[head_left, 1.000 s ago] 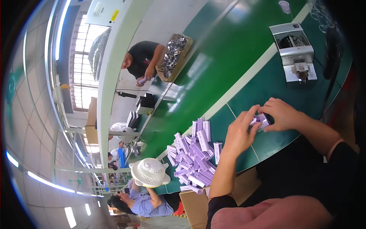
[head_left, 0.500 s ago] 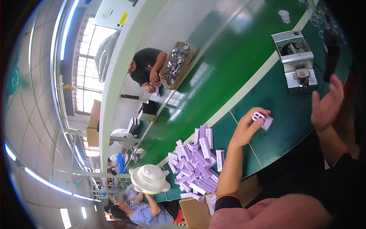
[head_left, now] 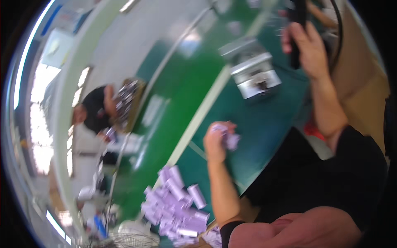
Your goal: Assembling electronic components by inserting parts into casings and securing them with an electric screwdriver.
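My left hand (head_left: 215,144) is closed around a small lilac plastic part (head_left: 232,141), held just above the dark green table (head_left: 264,144). Motion blurs the part's details. Farther off to the right, my right hand (head_left: 309,51) has its fingers wrapped round an upright black tool (head_left: 295,45), whose lower end points down; the blur hides its exact kind. Between the two hands, toward the far side, stands a grey metal box-like machine (head_left: 253,68) resembling a screw feeder.
A heap of lilac plastic pieces (head_left: 178,202) lies left of my left forearm. Beyond the pale table edge (head_left: 202,111) runs a green surface (head_left: 165,136). Across it sits another person (head_left: 97,107) beside a cardboard box of shiny parts (head_left: 132,103). Brown cardboard (head_left: 355,70) stands at right.
My right hand, formerly open and empty, has reached out and closed on the black tool. The left hand still holds the lilac part. The whole view has swung to the right.
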Available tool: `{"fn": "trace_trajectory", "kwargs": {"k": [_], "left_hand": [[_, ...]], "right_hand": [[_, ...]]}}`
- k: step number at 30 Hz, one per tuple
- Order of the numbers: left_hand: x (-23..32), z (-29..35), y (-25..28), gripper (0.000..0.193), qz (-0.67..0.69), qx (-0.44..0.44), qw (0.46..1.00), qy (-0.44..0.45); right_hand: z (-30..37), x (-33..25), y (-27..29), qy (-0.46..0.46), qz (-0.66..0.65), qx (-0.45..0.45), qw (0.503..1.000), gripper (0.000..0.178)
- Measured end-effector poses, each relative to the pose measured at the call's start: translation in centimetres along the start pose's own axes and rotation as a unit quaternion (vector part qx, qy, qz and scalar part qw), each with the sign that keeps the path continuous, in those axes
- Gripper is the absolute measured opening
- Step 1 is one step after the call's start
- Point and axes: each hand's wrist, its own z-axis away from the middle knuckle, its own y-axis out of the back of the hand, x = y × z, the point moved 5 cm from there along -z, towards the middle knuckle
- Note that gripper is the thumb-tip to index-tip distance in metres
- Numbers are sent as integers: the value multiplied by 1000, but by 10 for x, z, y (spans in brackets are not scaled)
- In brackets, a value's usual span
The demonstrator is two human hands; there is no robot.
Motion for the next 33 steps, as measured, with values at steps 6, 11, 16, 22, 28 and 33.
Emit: {"fn": "trace_trajectory", "kwargs": {"k": [6, 11, 16, 22, 28, 33], "left_hand": [[8, -2, -5, 53, -51, 20, 998, -44], [4, -3, -16, 53, -30, 28, 998, -39], [6, 1, -16, 53, -28, 39, 998, -31], [3, 3, -12, 56, -1, 46, 999, -28], [-1, -3, -15, 56, 5, 34, 999, -29], [-2, -8, -18, 59, 7, 14, 1000, -9]], "right_hand": [[5, -51, -58, 40, -84, -109, 990, 80], [8, -45, -78, 104, -193, -146, 965, 52], [19, -27, -85, 46, -193, -205, 959, 46], [22, -31, -89, 42, -177, -231, 956, 50], [16, -59, -107, 18, -166, -191, 967, 60], [5, -99, -148, -73, -267, -216, 936, 85]]}}
